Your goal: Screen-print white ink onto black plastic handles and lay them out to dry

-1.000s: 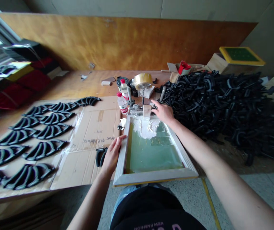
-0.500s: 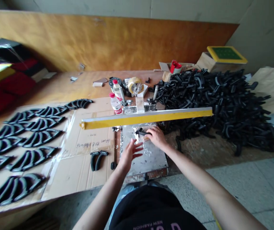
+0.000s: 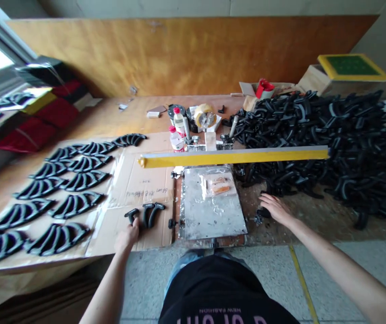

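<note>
- Setting a black curved handle piece (image 3: 132, 214) on the cardboard sheet (image 3: 139, 189), the left hand (image 3: 127, 236) grips it at its near end; the fingers are closed around it, and the piece lies just beside two similar pieces (image 3: 152, 213) already there, so the three make one short row.
- The right hand (image 3: 274, 207) lies flat and rather wide on the table (image 3: 112, 117), with its fingertips touching a small black piece (image 3: 263, 212) at the near edge of the big heap of black pieces (image 3: 317, 135). Whether it really grips this piece, the picture does not show.
- The printing screen frame (image 3: 233, 156) stands lifted on its hinge, so only its yellow edge shows. Because it is up, the metal base plate (image 3: 213, 204) below is free to reach.
- On the plate there is a small orange-brown jig (image 3: 218, 186) under shiny film, probably the seat where one piece lies for printing. It holds nothing now.
- On the left, many pieces (image 3: 54, 193) are laid in pairs, in neat rows and apart from each other, probably so that wet print is not touched.
- Behind the hinge stand two small bottles with red caps (image 3: 177, 130) and a roll of tape (image 3: 205, 116), near enough for either hand.
- At the far right a second frame with green mesh (image 3: 353, 66) rests on a wooden box, well apart from the work.
</note>
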The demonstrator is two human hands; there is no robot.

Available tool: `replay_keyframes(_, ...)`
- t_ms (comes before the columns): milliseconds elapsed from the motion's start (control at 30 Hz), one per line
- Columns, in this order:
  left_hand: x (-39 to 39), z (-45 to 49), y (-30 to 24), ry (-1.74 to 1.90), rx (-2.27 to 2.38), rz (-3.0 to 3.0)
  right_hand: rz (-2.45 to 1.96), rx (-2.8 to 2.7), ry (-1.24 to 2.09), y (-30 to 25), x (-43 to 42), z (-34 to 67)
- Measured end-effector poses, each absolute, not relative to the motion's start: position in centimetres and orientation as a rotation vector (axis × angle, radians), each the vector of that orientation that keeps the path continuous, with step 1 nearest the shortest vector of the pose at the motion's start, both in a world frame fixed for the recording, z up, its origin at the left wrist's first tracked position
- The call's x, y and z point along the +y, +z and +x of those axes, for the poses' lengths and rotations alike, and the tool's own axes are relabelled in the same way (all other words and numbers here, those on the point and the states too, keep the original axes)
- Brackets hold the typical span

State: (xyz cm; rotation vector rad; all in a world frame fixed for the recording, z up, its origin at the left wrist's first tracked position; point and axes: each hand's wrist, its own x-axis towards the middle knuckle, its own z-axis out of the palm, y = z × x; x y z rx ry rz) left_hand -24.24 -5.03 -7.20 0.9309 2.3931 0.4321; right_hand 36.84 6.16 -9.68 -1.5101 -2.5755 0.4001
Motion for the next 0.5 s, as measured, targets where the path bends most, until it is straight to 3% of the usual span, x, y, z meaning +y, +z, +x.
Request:
replay_keyframes(233,-3.8,-23.8,-5.6,0.281,2.421,0.944,-1.371,-2.386,0.309,-5.7,8.2,25.8)
replay_keyframes(400,1.8,-20.0,0.0,0.65,2.18,1.152,-1.192,-2.599,0.239,-4.2,10.7,18.4)
replay_keyframes(500,5.4,-15.1,4.7,1.087,1.854,1.214,-1.196,-2.658,0.213,-4.1,11.2,17.5)
